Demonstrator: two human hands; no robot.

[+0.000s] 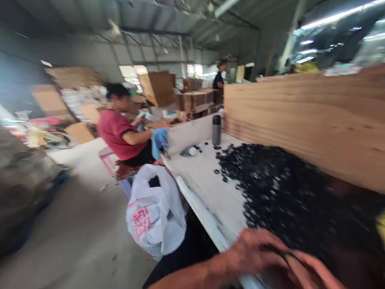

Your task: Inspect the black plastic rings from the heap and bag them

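Observation:
My left hand [255, 253] reaches in from the bottom, its fingers curled together at the table's near edge. Something small and dark shows at the fingertips, too blurred to name. Blurred fingers [314, 269] just right of it appear to be my right hand, cut off by the frame; their grip is unclear. Beyond both hands spreads a large pile of small black ring-shaped parts [270, 180], some scattered loose along its left side. The pile lies on the pale tabletop [204, 176].
A white plastic bag [156, 216] with red print sits left of the table edge. A dark bottle [216, 130] stands near the far end. A wooden board [300, 116] walls the right side. A person in red [116, 130] sits beyond; another person [219, 78] is farther back.

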